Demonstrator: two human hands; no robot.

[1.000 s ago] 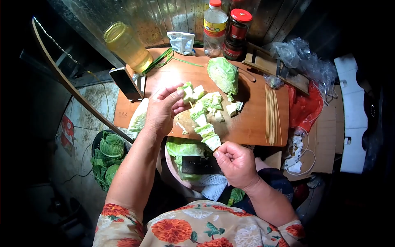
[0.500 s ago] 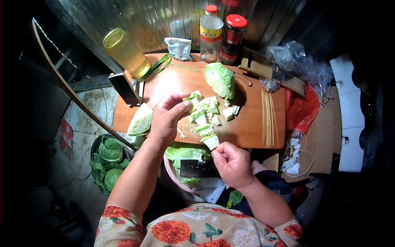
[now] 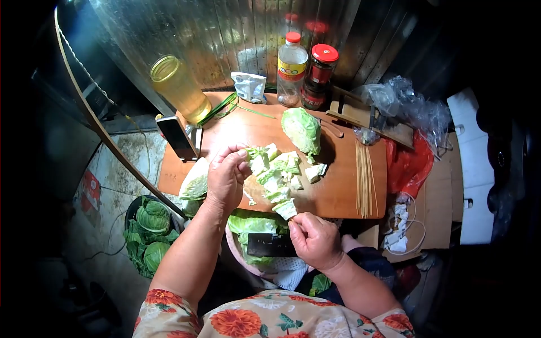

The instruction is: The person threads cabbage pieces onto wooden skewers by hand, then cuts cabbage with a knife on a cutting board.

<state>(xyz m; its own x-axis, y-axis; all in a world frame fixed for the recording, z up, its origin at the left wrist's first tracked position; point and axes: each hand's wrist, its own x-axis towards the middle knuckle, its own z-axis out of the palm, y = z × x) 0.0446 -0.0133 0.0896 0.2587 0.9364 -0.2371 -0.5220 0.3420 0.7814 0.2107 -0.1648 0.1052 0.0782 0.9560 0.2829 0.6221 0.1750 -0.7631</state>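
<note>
My right hand [image 3: 317,239] is closed around the near end of a thin skewer, whose stick is mostly hidden. A row of cut cabbage pieces [image 3: 278,195] runs along it, away from this hand. My left hand [image 3: 227,176] pinches a pale green cabbage leaf piece [image 3: 258,160] at the row's far end. Beyond lies a large chunk of cabbage [image 3: 301,131], with a small loose cut piece [image 3: 315,172] nearer. A cabbage wedge [image 3: 195,180] sits left of my left hand. Below my right hand, a dark cleaver blade [image 3: 269,245] rests over a bowl of cabbage leaves [image 3: 251,221].
Bare bamboo skewers [image 3: 364,183] lie on the board's [image 3: 338,194] right side. A phone [image 3: 177,138], a jar of yellowish liquid [image 3: 179,90], a plastic bottle [image 3: 292,70] and red-lidded jars [image 3: 322,70] line the edges. Whole cabbages [image 3: 152,217] fill a container at lower left.
The whole view has shifted, so the board appears lower. My left hand has drawn slightly left, with the leaf piece at its fingertips. My right hand keeps its hold.
</note>
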